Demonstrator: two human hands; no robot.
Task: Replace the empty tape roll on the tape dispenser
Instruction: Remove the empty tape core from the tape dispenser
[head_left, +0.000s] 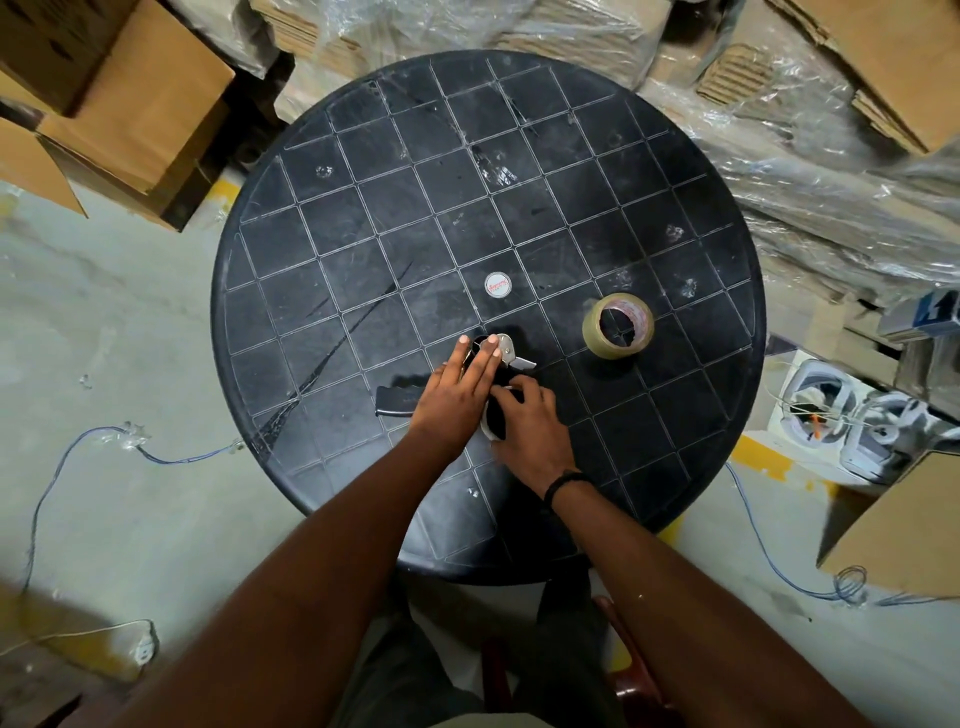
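Hands low centre: my left hand (457, 387) flat on dispenser (506, 358), right hand (522, 421) pinching empty core (491, 423); next I lift it off, then fetch fresh roll (617, 326).

Tape dispenser (498, 364) mostly hidden under both hands; empty roll (488, 427) only partly visible; grip unclear.

We have both forearms bare, with no sleeves reaching them. A thin black band (566, 480) circles our right wrist, just behind the right hand (524, 422). Our left hand (457, 397) wears nothing, and dark trousers (415, 675) cover our legs.
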